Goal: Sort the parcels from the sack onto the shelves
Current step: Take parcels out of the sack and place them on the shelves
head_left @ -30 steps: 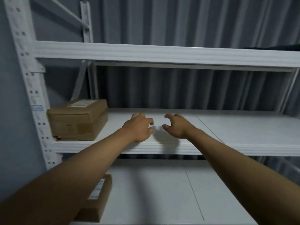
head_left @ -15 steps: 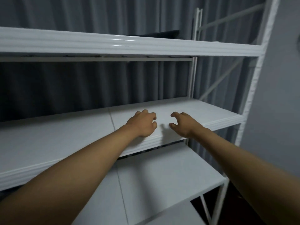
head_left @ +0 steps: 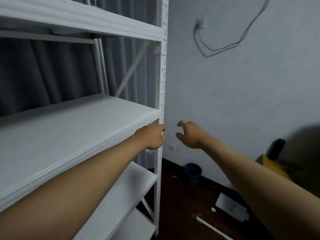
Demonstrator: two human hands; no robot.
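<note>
Pale wall (head_left: 242,94), cable hanging from a socket; white shelves (head_left: 72,135) left of both hands. Left hand (head_left: 152,136) and right hand (head_left: 189,135) outstretched, fingers loosely curled, holding nothing, gap between them. No parcel on the shelf boards in view. Sack not identifiable; blurred dark and yellow shapes (head_left: 277,163) low, right of the right fingers. Sorting looks unfinished; next parcel not yet picked up.
</note>
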